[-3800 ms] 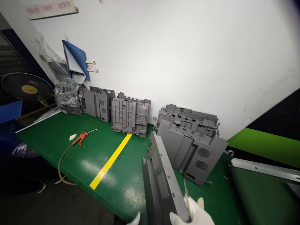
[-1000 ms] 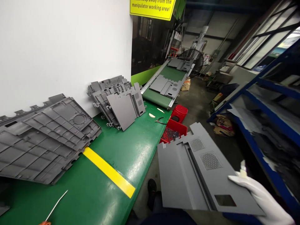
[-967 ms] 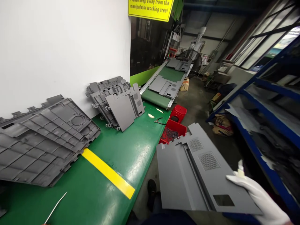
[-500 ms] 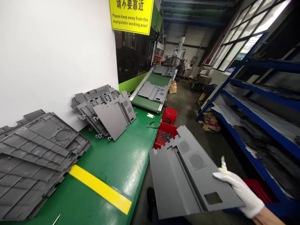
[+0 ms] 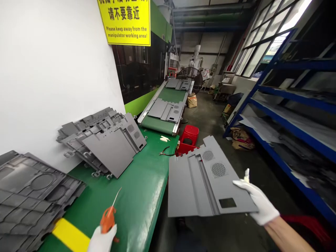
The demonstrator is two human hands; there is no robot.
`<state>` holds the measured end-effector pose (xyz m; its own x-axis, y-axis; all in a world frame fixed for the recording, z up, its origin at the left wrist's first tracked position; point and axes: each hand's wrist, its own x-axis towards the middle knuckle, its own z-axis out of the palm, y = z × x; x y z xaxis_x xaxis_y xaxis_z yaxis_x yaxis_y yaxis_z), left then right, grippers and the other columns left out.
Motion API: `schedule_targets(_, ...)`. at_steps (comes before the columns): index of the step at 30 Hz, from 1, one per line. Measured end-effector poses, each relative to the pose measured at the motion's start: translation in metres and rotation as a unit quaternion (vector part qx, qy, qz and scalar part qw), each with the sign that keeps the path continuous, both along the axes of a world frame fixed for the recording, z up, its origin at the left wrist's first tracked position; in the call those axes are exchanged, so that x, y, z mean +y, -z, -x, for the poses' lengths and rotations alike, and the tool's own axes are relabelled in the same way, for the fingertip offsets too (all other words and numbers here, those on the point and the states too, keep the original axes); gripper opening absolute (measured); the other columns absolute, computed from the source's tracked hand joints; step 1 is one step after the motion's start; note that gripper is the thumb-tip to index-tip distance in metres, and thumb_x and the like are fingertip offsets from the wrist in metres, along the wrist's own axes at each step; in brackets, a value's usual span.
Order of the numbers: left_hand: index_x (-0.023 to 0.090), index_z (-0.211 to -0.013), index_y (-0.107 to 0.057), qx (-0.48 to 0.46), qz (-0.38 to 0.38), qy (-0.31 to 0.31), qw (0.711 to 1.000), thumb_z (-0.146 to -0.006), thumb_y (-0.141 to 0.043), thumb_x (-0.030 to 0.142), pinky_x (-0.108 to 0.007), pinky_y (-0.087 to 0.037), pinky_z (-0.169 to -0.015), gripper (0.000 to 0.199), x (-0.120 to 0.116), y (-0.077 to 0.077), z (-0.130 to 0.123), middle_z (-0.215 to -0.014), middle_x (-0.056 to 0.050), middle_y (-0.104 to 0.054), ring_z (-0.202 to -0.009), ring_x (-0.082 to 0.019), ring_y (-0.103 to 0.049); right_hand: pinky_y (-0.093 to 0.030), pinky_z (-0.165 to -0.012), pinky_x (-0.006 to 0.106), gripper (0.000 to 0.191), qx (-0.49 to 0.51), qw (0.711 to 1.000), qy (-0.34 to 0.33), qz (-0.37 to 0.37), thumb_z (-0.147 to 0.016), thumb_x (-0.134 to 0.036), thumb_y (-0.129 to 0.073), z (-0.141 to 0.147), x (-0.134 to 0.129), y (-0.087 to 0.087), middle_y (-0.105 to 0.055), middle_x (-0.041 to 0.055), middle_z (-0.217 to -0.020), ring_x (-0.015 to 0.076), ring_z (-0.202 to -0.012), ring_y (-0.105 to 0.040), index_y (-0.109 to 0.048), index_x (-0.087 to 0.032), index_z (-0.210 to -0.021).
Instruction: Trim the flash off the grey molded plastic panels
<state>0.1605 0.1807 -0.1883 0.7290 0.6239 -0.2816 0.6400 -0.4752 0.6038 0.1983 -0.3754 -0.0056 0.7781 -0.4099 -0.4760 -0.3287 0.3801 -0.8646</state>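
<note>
My left hand (image 5: 101, 239), in a white glove, is wrapped round an orange air blow gun (image 5: 108, 218) over the green table. The gun's thin nozzle points up and away. My right hand (image 5: 258, 201), also gloved, grips the right edge of a grey plastic panel (image 5: 183, 187), its thumb on the face and its fingers hidden behind. Two round grilles and a rectangular cut-out show in the panel, held beyond the table's right edge. A small pale tool (image 5: 246, 175), perhaps a knife, sticks up from the same hand.
Grey panels (image 5: 110, 150) lean against the wall, with more (image 5: 34, 199) at the left. Cutting pliers (image 5: 166, 152) lie on the green table (image 5: 136, 196). Behind are a conveyor (image 5: 157, 126) carrying panels, a red stool (image 5: 190, 133), a red bin (image 5: 185, 148) and blue shelving (image 5: 278, 143) at right.
My left hand has come into view at the bottom with the air blow gun. The panel in my right hand has tilted and swung up a little. The view has shifted right.
</note>
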Motion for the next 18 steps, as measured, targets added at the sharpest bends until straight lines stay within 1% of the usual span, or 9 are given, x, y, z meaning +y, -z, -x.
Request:
schedule_targets(1, 0.026, -0.084, -0.064, -0.008, 0.029, -0.007, 1.000, -0.069, -0.064, 0.050, -0.035, -0.055, -0.056, 0.028, -0.019, -0.004, -0.027, -0.062, -0.002, -0.067, -0.067, -0.027, -0.070, -0.059, -0.056, 0.032, 0.039, -0.002, 1.000, 0.000, -0.019, -0.057, -0.025, -0.089, -0.023, -0.004, 0.007, -0.075, 0.0080, -0.081, 0.0251, -0.069, -0.071, -0.072, -0.015, -0.091)
schedule_targets(3, 0.022, -0.099, -0.064, -0.005, 0.101, -0.015, 0.995, -0.076, -0.055, 0.058, -0.033, -0.047, -0.047, 0.043, -0.058, -0.014, -0.085, -0.052, -0.001, -0.058, -0.052, -0.025, -0.062, -0.061, -0.059, 0.035, 0.039, -0.005, 0.998, -0.009, -0.058, -0.060, -0.025, -0.087, -0.071, -0.012, 0.023, -0.075, 0.0092, -0.081, 0.0275, -0.070, -0.072, -0.071, -0.014, -0.093)
schedule_targets(5, 0.017, -0.103, -0.063, 0.017, 0.156, -0.012, 0.988, -0.080, -0.050, 0.062, -0.031, -0.037, -0.040, 0.052, -0.095, -0.027, -0.148, -0.044, 0.001, -0.049, -0.041, -0.022, -0.051, -0.062, -0.064, 0.038, 0.041, -0.009, 0.995, -0.021, -0.095, -0.061, -0.026, -0.086, -0.121, -0.020, 0.040, -0.076, 0.0109, -0.085, 0.0301, -0.075, -0.073, -0.071, -0.012, -0.097)
schedule_targets(6, 0.015, -0.101, -0.062, 0.029, 0.163, -0.008, 0.986, -0.082, -0.048, 0.063, -0.030, -0.035, -0.039, 0.053, -0.111, -0.035, -0.179, -0.043, 0.001, -0.047, -0.039, -0.020, -0.048, -0.062, -0.066, 0.039, 0.043, -0.013, 0.993, -0.025, -0.111, -0.062, -0.026, -0.086, -0.145, -0.024, 0.048, -0.076, 0.0110, -0.087, 0.0308, -0.078, -0.074, -0.071, -0.012, -0.099)
schedule_targets(7, 0.014, -0.098, -0.063, 0.042, 0.154, -0.005, 0.987, -0.083, -0.047, 0.063, -0.030, -0.035, -0.039, 0.053, -0.126, -0.044, -0.210, -0.045, 0.000, -0.048, -0.039, -0.020, -0.048, -0.063, -0.067, 0.040, 0.044, -0.017, 0.991, -0.032, -0.127, -0.063, -0.026, -0.085, -0.168, -0.028, 0.057, -0.077, 0.0108, -0.088, 0.0313, -0.079, -0.074, -0.070, -0.012, -0.102)
schedule_targets(9, 0.012, -0.096, -0.063, 0.071, 0.094, 0.015, 0.993, -0.087, -0.043, 0.060, -0.030, -0.039, -0.042, 0.053, -0.150, -0.062, -0.270, -0.054, -0.005, -0.058, -0.045, -0.020, -0.055, -0.063, -0.069, 0.040, 0.045, -0.023, 0.985, -0.052, -0.163, -0.065, -0.026, -0.084, -0.210, -0.032, 0.073, -0.077, 0.0102, -0.091, 0.0313, -0.081, -0.074, -0.069, -0.013, -0.105)
schedule_targets(12, 0.012, -0.102, -0.065, 0.108, -0.003, 0.059, 0.992, -0.091, -0.036, 0.057, -0.030, -0.049, -0.053, 0.054, -0.173, -0.084, -0.347, -0.076, -0.014, -0.070, -0.063, -0.023, -0.068, -0.062, -0.075, 0.040, 0.046, -0.010, 0.970, -0.073, -0.232, -0.069, -0.028, -0.082, -0.254, -0.032, 0.096, -0.078, 0.0101, -0.096, 0.0306, -0.087, -0.074, -0.068, -0.013, -0.111)
schedule_targets(15, 0.011, -0.104, -0.067, 0.131, -0.052, 0.089, 0.986, -0.091, -0.039, 0.053, -0.030, -0.053, -0.063, 0.052, -0.186, -0.093, -0.407, -0.091, -0.018, -0.073, -0.079, -0.026, -0.072, -0.062, -0.076, 0.037, 0.046, 0.032, 0.957, -0.047, -0.285, -0.070, -0.029, -0.082, -0.278, -0.030, 0.119, -0.078, 0.0081, -0.095, 0.0286, -0.092, -0.074, -0.067, -0.014, -0.111)
schedule_targets(18, 0.009, -0.109, -0.068, 0.157, -0.101, 0.121, 0.975, -0.091, -0.043, 0.047, -0.031, -0.054, -0.070, 0.049, -0.194, -0.089, -0.446, -0.098, -0.021, -0.073, -0.090, -0.029, -0.072, -0.062, -0.063, 0.031, 0.040, 0.068, 0.951, -0.015, -0.301, -0.067, -0.029, -0.084, -0.286, -0.034, 0.138, -0.078, 0.0037, -0.087, 0.0266, -0.085, -0.075, -0.068, -0.018, -0.101)
